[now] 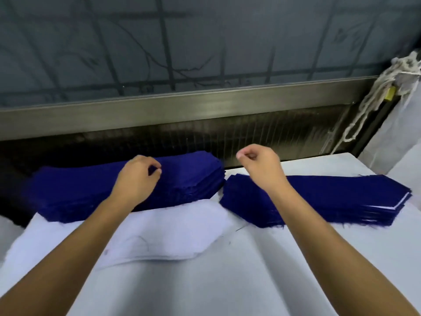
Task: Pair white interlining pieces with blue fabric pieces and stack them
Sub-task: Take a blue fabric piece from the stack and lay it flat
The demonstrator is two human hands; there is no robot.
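A thick stack of blue fabric pieces lies at the back left of the table. My left hand is over its top, with thumb and fingertips curled together on the top blue piece. A second, lower blue stack lies at the right, and thin white layers show at its right edge. My right hand hovers above this stack's left end, its fingers curled with thumb against forefinger and nothing visible in them. A pile of white interlining pieces lies in front of the left stack, between my forearms.
The white table ends at a dark gap and a metal rail behind the stacks. Beyond the rail is a grey window with bars. A bundle of white cords hangs at the far right.
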